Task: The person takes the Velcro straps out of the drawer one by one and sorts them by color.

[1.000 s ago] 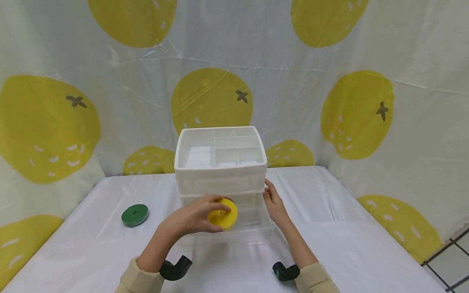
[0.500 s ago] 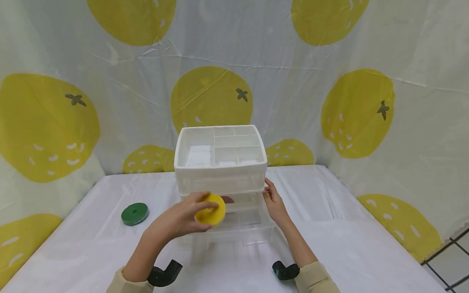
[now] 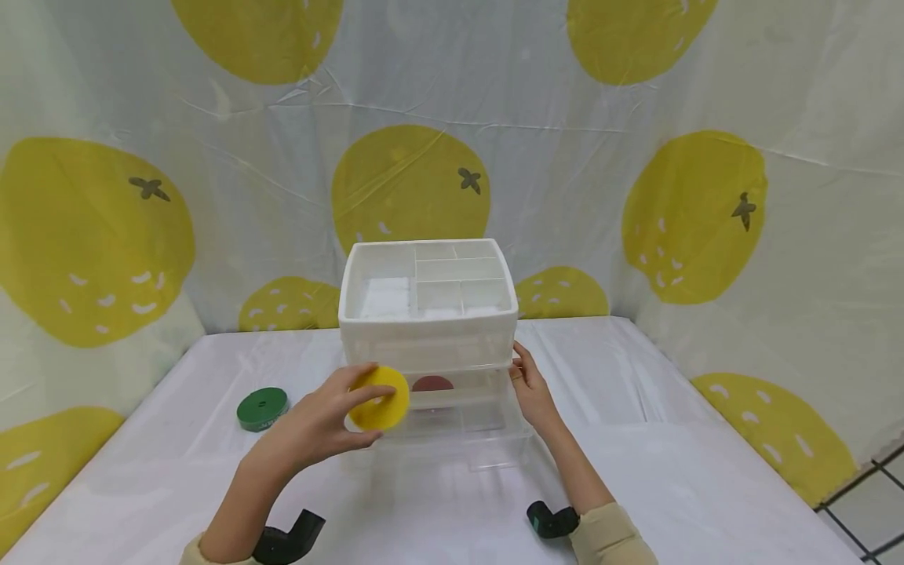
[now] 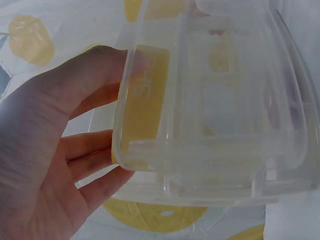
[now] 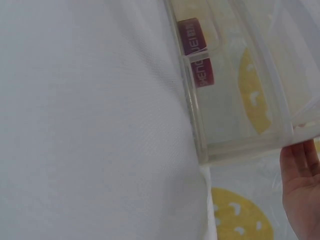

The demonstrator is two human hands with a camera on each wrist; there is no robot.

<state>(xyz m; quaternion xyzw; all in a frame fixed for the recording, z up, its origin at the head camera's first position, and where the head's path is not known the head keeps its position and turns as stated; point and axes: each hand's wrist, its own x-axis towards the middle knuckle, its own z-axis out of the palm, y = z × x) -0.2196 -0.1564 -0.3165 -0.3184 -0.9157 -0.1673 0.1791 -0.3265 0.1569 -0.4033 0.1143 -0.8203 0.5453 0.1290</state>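
My left hand (image 3: pixel 311 424) grips a yellow tape roll (image 3: pixel 399 396) between thumb and fingers, at the left front of a pulled-out clear drawer (image 3: pixel 504 433). White lettering shows on the yellow roll's rim through the clear plastic in the left wrist view. Inside the drawer is a maroon tape roll (image 3: pixel 432 383), its lettered rim visible in the right wrist view. The drawer belongs to a white storage unit (image 3: pixel 427 345). Against the unit's right side, my right hand (image 3: pixel 533 398) rests with fairly straight fingers; in the right wrist view these fingers (image 5: pixel 300 157) touch its edge.
A green tape roll (image 3: pixel 262 408) lies flat on the white-covered table (image 3: pixel 678 471), left of the unit. The unit's top has a divided open tray (image 3: pixel 459 271). Behind stands a cloth backdrop (image 3: pixel 551 180) with yellow fruit prints.
My left hand has moved left with the yellow roll, away from the drawer's middle. The maroon roll has come into fuller view. My right hand has stayed at the unit's side.
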